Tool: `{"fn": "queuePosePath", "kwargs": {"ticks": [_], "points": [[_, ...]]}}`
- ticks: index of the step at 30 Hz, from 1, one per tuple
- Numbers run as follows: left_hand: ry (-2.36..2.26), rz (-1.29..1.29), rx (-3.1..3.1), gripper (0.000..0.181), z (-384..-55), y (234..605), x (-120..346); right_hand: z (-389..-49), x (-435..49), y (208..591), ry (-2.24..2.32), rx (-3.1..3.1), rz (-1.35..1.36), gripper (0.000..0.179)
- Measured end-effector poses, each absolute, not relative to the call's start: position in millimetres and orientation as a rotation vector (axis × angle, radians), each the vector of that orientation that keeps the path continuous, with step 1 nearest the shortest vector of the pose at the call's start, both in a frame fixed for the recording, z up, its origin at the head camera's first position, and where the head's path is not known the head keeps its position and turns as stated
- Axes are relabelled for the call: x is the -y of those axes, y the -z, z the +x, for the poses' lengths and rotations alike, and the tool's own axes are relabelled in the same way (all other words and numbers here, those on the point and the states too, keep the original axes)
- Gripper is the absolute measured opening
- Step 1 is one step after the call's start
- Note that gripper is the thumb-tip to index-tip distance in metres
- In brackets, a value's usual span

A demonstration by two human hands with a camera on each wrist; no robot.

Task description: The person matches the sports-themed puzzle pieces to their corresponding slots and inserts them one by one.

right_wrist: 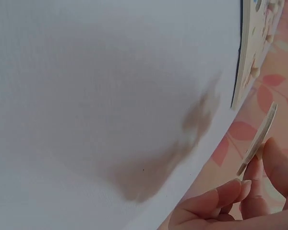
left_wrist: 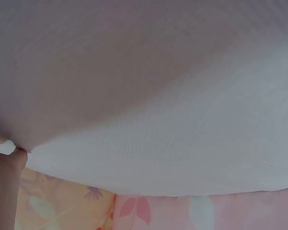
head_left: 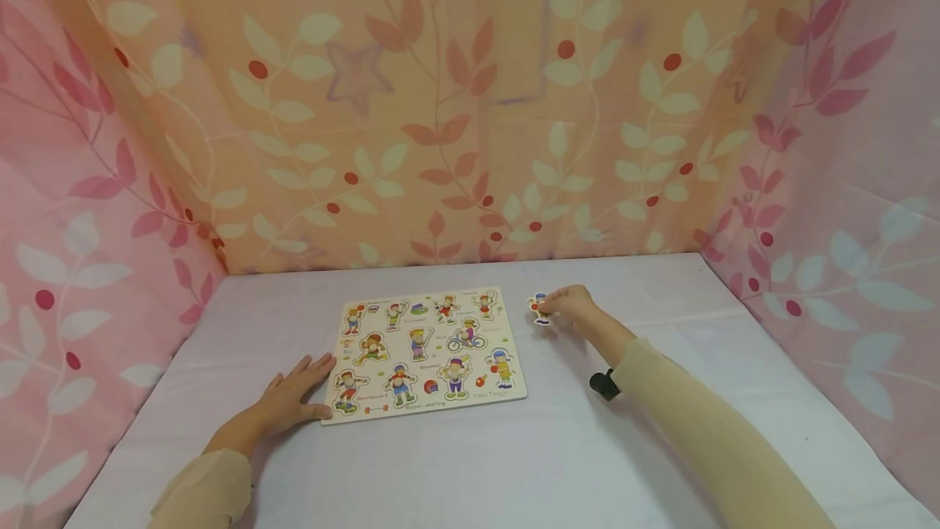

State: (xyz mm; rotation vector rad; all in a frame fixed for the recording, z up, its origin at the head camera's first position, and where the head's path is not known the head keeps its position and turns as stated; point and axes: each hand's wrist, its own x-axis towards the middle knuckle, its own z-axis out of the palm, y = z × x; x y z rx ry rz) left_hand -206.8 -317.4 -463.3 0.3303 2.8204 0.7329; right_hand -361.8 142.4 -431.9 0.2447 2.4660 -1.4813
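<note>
A wooden peg puzzle board (head_left: pixel 397 349) with pictures of children playing sports lies on the table. My left hand (head_left: pixel 294 392) rests at the board's left edge with its fingers spread. Only part of that left hand (left_wrist: pixel 9 158) shows in the left wrist view, at the lower left. To the right of the board, my right hand (head_left: pixel 573 304) pinches a puzzle piece (head_left: pixel 540 310) shaped like a child in a blue cap. Seen side-on in the right wrist view, the thin wooden piece (right_wrist: pixel 257 140) is held up between thumb and fingers, above the white cloth.
White cloth covers the table (head_left: pixel 558 464). Floral curtains (head_left: pixel 470 104) hang behind and on both sides. A small black object (head_left: pixel 605 384) is at the right sleeve's cuff. In the right wrist view, the board's edge (right_wrist: pixel 242 62) with its knobs stands at the upper right.
</note>
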Motion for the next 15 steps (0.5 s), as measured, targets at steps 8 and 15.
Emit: {"fn": "queuePosePath", "kwargs": {"ticks": [8,15], "points": [[-0.722,0.327,-2.831,0.094,-207,464,319,-351,-141,432,1.479,-2.435,0.262,0.022],[-0.732,0.335,-2.828,0.094,-208,465,318,-337,-137,433,1.499,-2.406,0.258,0.021]]}}
